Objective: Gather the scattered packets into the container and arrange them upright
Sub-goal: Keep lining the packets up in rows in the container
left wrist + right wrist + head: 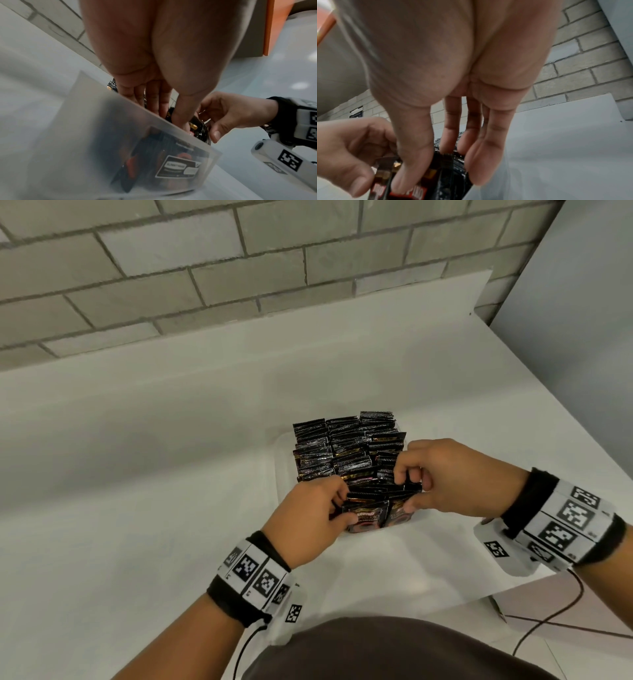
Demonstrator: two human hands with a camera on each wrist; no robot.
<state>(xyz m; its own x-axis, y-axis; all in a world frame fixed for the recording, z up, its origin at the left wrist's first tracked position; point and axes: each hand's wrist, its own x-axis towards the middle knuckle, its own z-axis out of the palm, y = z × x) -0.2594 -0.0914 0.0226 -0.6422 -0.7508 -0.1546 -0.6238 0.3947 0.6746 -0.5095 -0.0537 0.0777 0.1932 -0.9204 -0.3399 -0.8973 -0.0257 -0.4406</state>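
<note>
The black packets stand upright on edge in tight rows inside a translucent plastic container, their crimped top seams pointing up, and they fill it from the far wall toward the near end. At the near end a small bunch of packets is caught between both hands; the front two face the person, showing a printed red-and-black label (the lettering is too blurred to read with confidence). The left hand comes in from the near left with its fingers curled over the tops of this bunch and its thumb against the front face, so it grips the left side of the bunch. The right hand reaches in from the right, fingers bent down onto the far side of the same bunch and thumb pressed on the front of it, pinching it from that side. In the right wrist view the thumb and fingers close on the glossy black packets with the red label below; in the left wrist view the container's frosted wall hides most of the contents, which appear only as dark shapes behind it. The container sits on a white table, near its right front part, and a grey brick wall rises behind. Both wrists carry bands with black-and-white square markers.
</note>
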